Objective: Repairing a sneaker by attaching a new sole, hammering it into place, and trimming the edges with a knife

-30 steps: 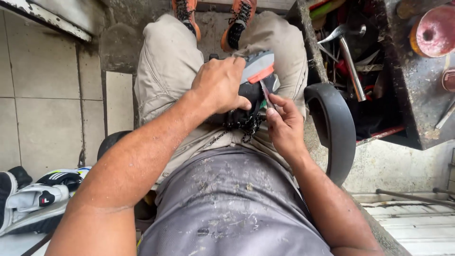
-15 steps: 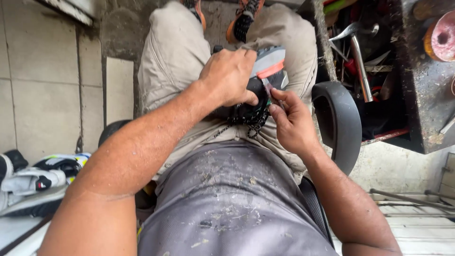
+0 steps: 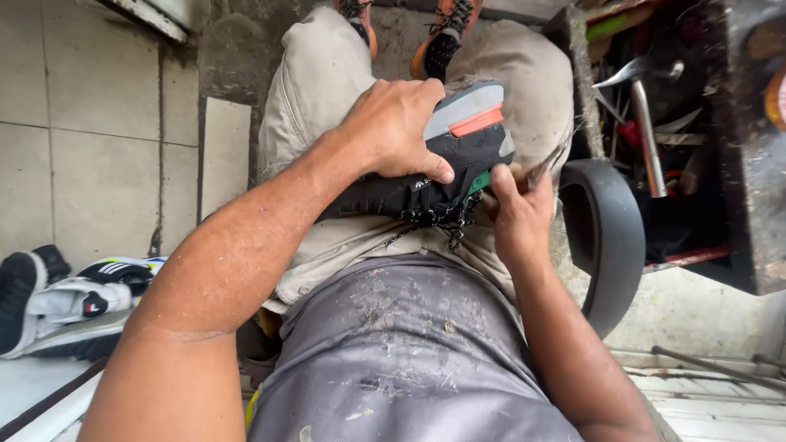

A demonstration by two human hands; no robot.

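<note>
a black shoe [image 3: 442, 176] with a grey and orange sole is held on the lap, its long axis running from the left hand across toward the right hand. the left hand [image 3: 397, 127] is clamped over its upper side, fingers curled round it. the right hand [image 3: 517, 214] is pressed against the sole end, pinching a thin tool [image 3: 547, 164]; a hammer [image 3: 643, 123] lies well to its right.

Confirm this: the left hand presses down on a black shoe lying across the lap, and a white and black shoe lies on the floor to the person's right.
Wrong side. The head view shows the white and black shoe on the floor to the person's left. The left hand does press on the black shoe across the lap.
</note>
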